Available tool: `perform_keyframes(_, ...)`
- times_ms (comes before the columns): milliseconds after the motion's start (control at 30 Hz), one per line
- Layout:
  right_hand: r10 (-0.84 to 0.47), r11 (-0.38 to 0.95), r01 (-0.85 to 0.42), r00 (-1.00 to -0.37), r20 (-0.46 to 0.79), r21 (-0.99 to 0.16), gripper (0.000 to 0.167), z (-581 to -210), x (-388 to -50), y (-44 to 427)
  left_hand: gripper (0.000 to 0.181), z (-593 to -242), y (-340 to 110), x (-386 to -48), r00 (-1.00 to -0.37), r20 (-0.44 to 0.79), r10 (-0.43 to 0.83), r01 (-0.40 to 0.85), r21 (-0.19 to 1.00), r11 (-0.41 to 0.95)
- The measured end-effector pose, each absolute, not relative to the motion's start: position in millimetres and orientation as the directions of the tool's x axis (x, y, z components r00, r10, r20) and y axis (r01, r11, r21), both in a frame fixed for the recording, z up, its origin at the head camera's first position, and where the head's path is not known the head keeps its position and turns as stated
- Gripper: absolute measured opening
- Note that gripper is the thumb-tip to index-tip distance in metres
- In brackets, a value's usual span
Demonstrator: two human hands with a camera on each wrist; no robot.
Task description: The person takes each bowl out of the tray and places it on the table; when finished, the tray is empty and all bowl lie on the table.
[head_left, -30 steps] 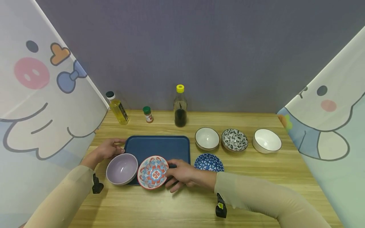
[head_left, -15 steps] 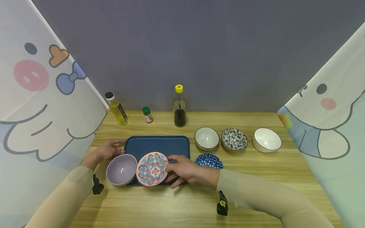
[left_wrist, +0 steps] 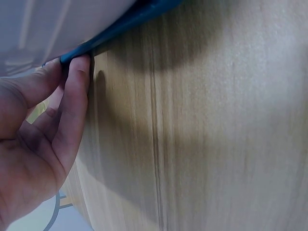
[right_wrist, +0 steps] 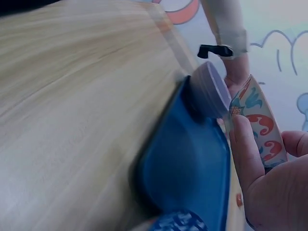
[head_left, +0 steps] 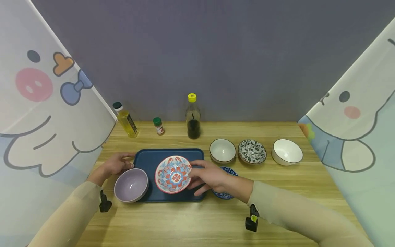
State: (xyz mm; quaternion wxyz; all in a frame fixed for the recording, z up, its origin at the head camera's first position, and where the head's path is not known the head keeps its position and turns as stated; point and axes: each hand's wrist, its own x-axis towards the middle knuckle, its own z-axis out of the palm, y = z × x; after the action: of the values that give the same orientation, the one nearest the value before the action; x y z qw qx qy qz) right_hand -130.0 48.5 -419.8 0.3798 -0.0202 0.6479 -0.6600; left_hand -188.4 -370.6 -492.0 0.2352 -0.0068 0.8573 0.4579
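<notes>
My right hand (head_left: 210, 175) grips the rim of a red, blue and white patterned bowl (head_left: 172, 175), thumb on one side and fingers on the other. The bowl is held tilted above the blue tray (head_left: 179, 197); the right wrist view shows the patterned bowl (right_wrist: 260, 122) raised off the tray (right_wrist: 187, 159). At the tray's left edge, my left hand (head_left: 116, 164) pinches the rim between thumb and fingers, seen closer in the left wrist view as the hand (left_wrist: 43, 115) on the tray rim (left_wrist: 120, 31). A purple bowl (head_left: 131, 185) sits on the tray's left end.
A blue patterned bowl (head_left: 223, 195) is partly hidden under my right wrist. Behind it stand a white bowl (head_left: 222, 151), a leaf-patterned bowl (head_left: 252, 151) and another white bowl (head_left: 287, 152). Along the back are an oil bottle (head_left: 127, 121), spice jar (head_left: 158, 127) and dark sauce bottle (head_left: 193, 120).
My right hand has lifted the patterned bowl and carried it right and away from me, apart from the purple bowl. My left hand has stayed at the tray edge.
</notes>
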Motion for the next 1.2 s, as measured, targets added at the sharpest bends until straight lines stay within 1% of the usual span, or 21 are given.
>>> perform_keyframes(200, -0.518, 0.118, 0.452, -0.732, -0.442, -0.884, 0.070, -405, -134, 72, 0.060, -492, -372, -187, -0.889, -0.400, 0.225, -0.216, 0.797, 0.563)
perform_keyframes(433, -0.476, 0.093, 0.439, -0.769, -0.427, -0.894, 0.062, -399, -135, 103, 0.060, -492, -371, -186, -0.891, -0.405, 0.205, -0.221, 0.781, 0.584)
perform_keyframes(600, -0.447, 0.074, 0.442, -0.787, -0.426, -0.894, 0.060, -397, -134, 127, 0.060, -491, -371, -187, -0.890, -0.411, 0.195, -0.225, 0.770, 0.597)
perform_keyframes(900, -0.400, 0.036, 0.452, -0.811, -0.428, -0.891, 0.069, -395, -130, 181, 0.060, -491, -371, -187, -0.890, -0.407, 0.206, -0.219, 0.777, 0.590)
perform_keyframes(1067, -0.396, 0.018, 0.432, -0.825, -0.403, -0.902, 0.068, -398, -128, 210, 0.059, -491, -372, -188, -0.891, -0.409, 0.197, -0.225, 0.775, 0.590)
perform_keyframes(1200, -0.361, 0.005, 0.430, -0.841, -0.403, -0.903, 0.069, -403, -122, 232, 0.060, -491, -371, -187, -0.891, -0.410, 0.195, -0.226, 0.773, 0.593)
